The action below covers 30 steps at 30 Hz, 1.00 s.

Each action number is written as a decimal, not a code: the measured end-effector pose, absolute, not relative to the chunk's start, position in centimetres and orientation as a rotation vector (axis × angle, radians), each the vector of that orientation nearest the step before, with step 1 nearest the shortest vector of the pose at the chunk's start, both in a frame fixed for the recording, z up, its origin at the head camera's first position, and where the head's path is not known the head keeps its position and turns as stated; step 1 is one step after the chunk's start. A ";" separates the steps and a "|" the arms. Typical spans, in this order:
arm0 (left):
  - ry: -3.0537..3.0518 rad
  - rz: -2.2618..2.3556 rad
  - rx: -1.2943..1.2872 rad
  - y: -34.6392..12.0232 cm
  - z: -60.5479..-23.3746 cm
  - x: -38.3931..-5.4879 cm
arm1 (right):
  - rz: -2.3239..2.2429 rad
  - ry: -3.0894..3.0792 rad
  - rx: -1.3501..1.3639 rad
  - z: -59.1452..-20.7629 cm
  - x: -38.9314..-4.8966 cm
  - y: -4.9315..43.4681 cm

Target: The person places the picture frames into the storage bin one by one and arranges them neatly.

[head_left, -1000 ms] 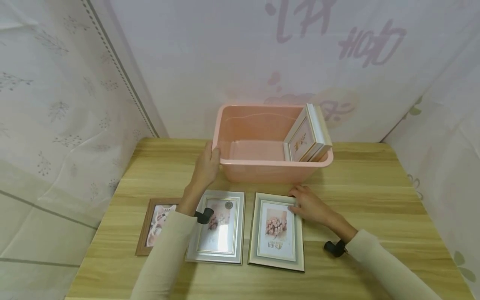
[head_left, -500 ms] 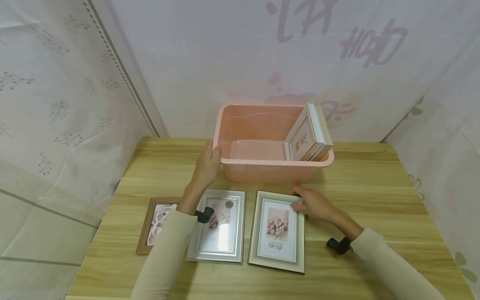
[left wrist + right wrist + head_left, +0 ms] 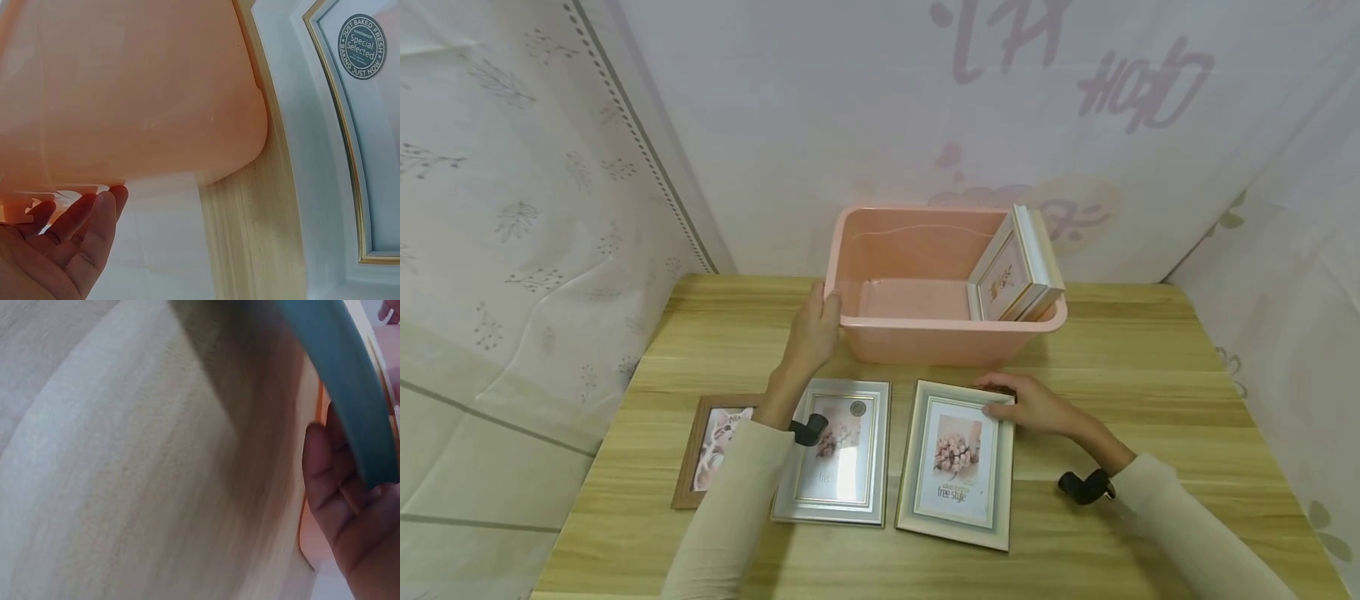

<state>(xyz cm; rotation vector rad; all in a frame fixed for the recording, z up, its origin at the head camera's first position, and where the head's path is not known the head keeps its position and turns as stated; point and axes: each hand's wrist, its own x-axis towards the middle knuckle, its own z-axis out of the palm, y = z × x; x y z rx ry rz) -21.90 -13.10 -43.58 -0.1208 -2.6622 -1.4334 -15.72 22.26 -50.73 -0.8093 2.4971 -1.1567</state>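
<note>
At the left end of a pink plastic bin (image 3: 940,343), my left hand (image 3: 811,335) grips the rim; the left wrist view shows its curled fingers (image 3: 94,228) under the lip. My right hand (image 3: 1033,406) pinches the upper right corner of a cream picture frame (image 3: 953,504) with a pink flower print, thumb on the front and fingers behind. In the right wrist view that frame's edge (image 3: 353,394) stands off the wood above a shadow. Inside the bin, several picture frames (image 3: 1006,279) lean together against the right wall.
A silver picture frame (image 3: 841,510) with a round sticker lies flat left of the cream one. Further left is a brown frame (image 3: 687,477) with a cat picture, partly under the left sleeve. The wooden table (image 3: 1150,400) meets printed fabric walls (image 3: 820,125) behind and beside it.
The cream frame's upper edge has shifted slightly right and risen a little, with the right hand moving right along with it. The left hand and the bin have stayed in place.
</note>
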 end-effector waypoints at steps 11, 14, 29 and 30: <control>-2.652 -1.462 -0.128 -13.0 -43.4 -21.8 | -1.234 2.219 -0.810 -49.0 -15.6 22.7; -2.653 -1.454 -0.128 -13.1 -43.5 -21.8 | -1.249 2.149 -0.869 -48.6 -15.5 22.7; -2.652 -1.450 -0.126 -13.1 -43.6 -21.8 | -1.233 2.087 -0.984 -48.2 -15.8 22.6; -2.652 -1.445 -0.122 -13.1 -43.6 -21.8 | -1.236 2.083 -0.982 -48.2 -15.8 22.6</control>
